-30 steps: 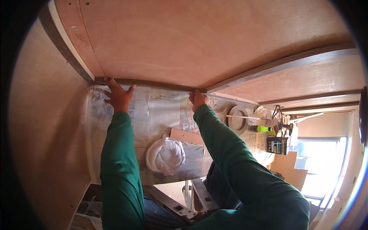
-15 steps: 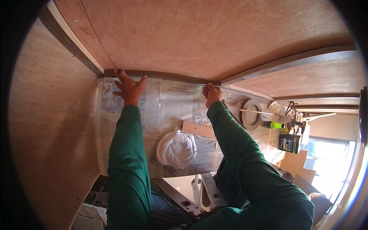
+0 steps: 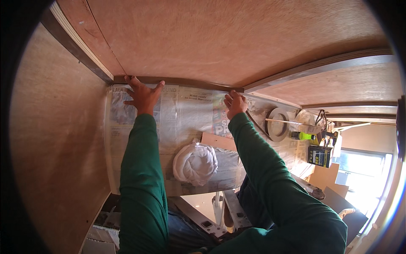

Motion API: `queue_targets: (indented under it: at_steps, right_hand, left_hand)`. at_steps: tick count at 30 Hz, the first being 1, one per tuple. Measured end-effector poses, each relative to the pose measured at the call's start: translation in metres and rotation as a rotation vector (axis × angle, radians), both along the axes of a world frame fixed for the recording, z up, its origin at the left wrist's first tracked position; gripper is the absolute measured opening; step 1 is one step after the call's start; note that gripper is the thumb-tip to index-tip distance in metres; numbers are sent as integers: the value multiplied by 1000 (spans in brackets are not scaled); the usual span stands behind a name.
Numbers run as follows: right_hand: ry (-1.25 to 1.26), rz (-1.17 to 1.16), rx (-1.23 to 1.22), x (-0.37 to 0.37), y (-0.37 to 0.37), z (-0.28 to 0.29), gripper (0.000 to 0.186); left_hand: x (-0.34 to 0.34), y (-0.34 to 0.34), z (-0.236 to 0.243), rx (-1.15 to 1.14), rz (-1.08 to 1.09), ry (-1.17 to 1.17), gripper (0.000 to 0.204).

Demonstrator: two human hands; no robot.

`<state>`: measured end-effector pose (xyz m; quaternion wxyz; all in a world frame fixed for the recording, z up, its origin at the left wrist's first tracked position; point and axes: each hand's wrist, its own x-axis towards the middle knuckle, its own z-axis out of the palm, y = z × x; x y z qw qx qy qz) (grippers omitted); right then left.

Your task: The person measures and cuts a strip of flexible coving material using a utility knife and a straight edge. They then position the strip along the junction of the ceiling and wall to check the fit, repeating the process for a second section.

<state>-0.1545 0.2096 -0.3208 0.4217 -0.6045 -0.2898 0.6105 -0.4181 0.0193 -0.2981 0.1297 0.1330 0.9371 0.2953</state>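
A dark brown edging strip (image 3: 192,84) runs along the lower edge of the upright plywood panel (image 3: 203,38) in front of me. My left hand (image 3: 144,97) is spread against the strip near the left corner, fingertips and thumb touching it. Farther right, my right hand (image 3: 236,104) has its fingers curled at the strip by the panel's upright divider. Below that hand a dark band (image 3: 256,122) curves down toward a thick greyish-brown roll (image 3: 277,136). My right forearm hides part of the surface under it.
Newspaper (image 3: 169,139) under clear plastic covers the shelf. A bundled white cloth (image 3: 195,164) and a pinkish wood offcut (image 3: 219,142) lie on it. Rightward are a thin stick (image 3: 292,124), a green-and-black tool (image 3: 304,136) and a black box (image 3: 319,156). A metal ladder (image 3: 211,226) stands below.
My right hand has shifted very slightly, with its fingers a little higher at the strip. My left hand stays spread in nearly the same place.
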Motion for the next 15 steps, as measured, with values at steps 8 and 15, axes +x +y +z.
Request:
queue_targets:
  at_steps: [8, 15]
  right_hand:
    - [-29, 93, 109, 26, 29, 5, 27]
    - [-206, 225, 175, 49, 7, 0, 26]
  left_hand:
    - [-1, 4, 3, -10, 6, -44, 119]
    - [-1, 1, 3, -35, -3, -22, 124]
